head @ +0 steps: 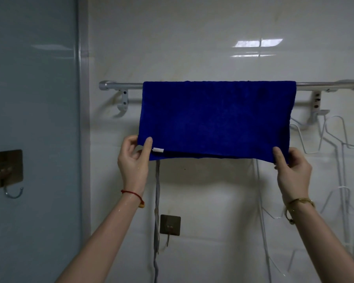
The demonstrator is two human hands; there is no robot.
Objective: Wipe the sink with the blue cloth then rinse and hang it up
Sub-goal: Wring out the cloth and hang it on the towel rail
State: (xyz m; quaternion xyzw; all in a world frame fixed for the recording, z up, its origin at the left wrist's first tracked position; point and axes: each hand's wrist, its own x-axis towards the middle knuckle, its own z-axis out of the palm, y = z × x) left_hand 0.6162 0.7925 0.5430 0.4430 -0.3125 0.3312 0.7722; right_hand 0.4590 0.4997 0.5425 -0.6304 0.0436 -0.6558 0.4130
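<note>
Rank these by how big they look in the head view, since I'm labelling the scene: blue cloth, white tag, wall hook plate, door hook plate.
1. blue cloth, by far largest
2. door hook plate, though it sits nearer the camera
3. wall hook plate
4. white tag

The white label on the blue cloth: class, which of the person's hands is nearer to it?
Left. The left hand pinches the cloth's lower corner right beside the white label. The right hand pinches the opposite lower corner, far from it.
</note>
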